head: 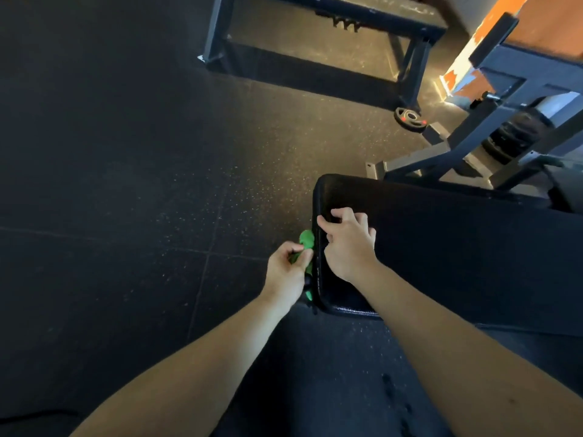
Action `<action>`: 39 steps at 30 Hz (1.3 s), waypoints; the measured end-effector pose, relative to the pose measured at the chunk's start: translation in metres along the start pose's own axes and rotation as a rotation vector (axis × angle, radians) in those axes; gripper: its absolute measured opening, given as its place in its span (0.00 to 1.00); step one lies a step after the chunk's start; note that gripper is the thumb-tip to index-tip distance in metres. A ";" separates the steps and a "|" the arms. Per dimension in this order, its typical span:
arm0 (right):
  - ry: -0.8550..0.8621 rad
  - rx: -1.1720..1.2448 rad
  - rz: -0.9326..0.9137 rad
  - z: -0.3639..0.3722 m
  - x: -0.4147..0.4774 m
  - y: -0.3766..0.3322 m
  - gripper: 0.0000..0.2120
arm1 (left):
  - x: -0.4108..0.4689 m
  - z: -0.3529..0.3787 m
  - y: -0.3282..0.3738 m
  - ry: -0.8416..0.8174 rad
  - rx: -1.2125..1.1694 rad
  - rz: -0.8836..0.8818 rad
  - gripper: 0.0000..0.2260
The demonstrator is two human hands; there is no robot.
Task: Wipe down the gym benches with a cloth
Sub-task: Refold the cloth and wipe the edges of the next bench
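A black padded gym bench (441, 247) runs from the middle of the view off to the right. My left hand (288, 272) grips a green cloth (306, 239) and holds it against the bench's left end edge. My right hand (348, 244) rests on the top of the pad at that same end, its fingers bent over the corner and its thumb along the edge. Most of the cloth is hidden behind my left hand and the pad's side.
Dark speckled rubber floor tiles (126, 200) spread to the left. A low black metal-framed platform (315, 42) stands at the back. A small weight plate (410, 118) lies on the floor near a grey machine frame (504, 127) at the right.
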State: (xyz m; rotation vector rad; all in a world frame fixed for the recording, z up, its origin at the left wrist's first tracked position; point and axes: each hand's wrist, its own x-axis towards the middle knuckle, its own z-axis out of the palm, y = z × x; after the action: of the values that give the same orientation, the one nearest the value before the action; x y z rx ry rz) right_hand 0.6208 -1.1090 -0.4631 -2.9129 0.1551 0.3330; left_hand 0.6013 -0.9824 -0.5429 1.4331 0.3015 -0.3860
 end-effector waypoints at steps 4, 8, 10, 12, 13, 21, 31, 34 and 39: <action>-0.218 -0.064 0.037 -0.021 -0.019 -0.017 0.28 | -0.055 -0.008 0.004 0.035 0.188 -0.144 0.05; -0.334 0.092 0.135 -0.056 -0.059 -0.042 0.28 | -0.110 -0.026 0.057 -0.044 0.298 -0.252 0.05; -0.381 0.291 0.222 -0.081 -0.088 -0.060 0.28 | -0.140 -0.036 0.098 -0.027 0.274 -0.286 0.05; -0.414 0.539 0.302 -0.116 -0.120 -0.084 0.26 | -0.170 -0.048 0.147 0.004 0.249 -0.315 0.06; -0.422 0.667 0.333 -0.136 -0.138 -0.097 0.23 | -0.185 -0.054 0.172 0.013 0.252 -0.326 0.06; -0.450 1.152 0.555 -0.292 -0.223 -0.199 0.20 | -0.278 -0.115 0.360 -0.082 0.257 -0.375 0.05; -0.193 1.172 0.639 -0.387 -0.207 -0.242 0.05 | -0.280 -0.171 0.475 -0.277 0.573 -0.209 0.08; -0.187 1.294 0.636 -0.400 -0.190 -0.234 0.09 | -0.256 -0.164 0.492 -0.261 0.574 -0.192 0.08; -0.141 1.409 0.617 -0.403 -0.151 -0.194 0.11 | -0.199 -0.128 0.516 -0.274 0.645 -0.143 0.05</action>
State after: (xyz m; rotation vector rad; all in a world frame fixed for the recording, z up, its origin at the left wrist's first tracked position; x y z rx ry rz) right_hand 0.5846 -0.9949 -0.0069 -1.3948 0.8506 0.3129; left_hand 0.6491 -0.7917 -0.0104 1.9627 0.0507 -0.8418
